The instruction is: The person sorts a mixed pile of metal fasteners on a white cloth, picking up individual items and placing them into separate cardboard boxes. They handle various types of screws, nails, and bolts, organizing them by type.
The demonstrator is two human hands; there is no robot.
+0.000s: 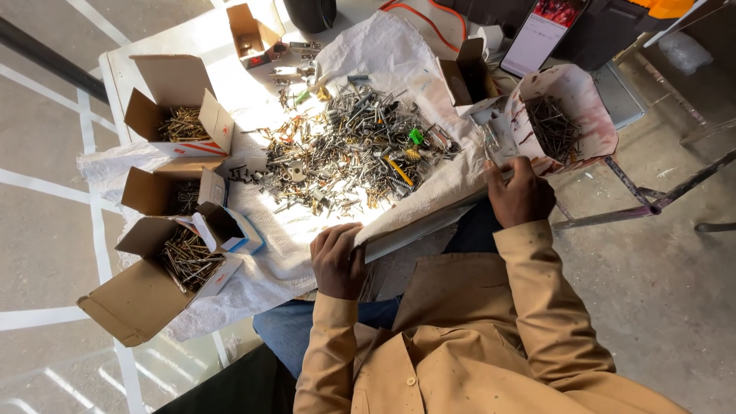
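Two hands are at the near edge of a flat board (429, 224) that is covered with a white cloth (383, 54). The left hand (337, 261) has its fingers curled closed around the board's lower corner, and the right hand (520, 193) grips the same edge further to the right, with the fingers bent over the cloth. On the cloth, just above both hands, lies a big heap of mixed screws and bolts (353, 149), with one small green piece (415, 136) and one yellow piece (399, 170) in it. Left of the heap stand three open cardboard boxes: the top box (180, 111) and the bottom box (165, 276) hold brass-coloured screws, the middle box (165, 192) holds darker ones. Right of the heap, touching the right hand's side, is a stained white container of dark nails (563, 115). Both sleeves are tan.
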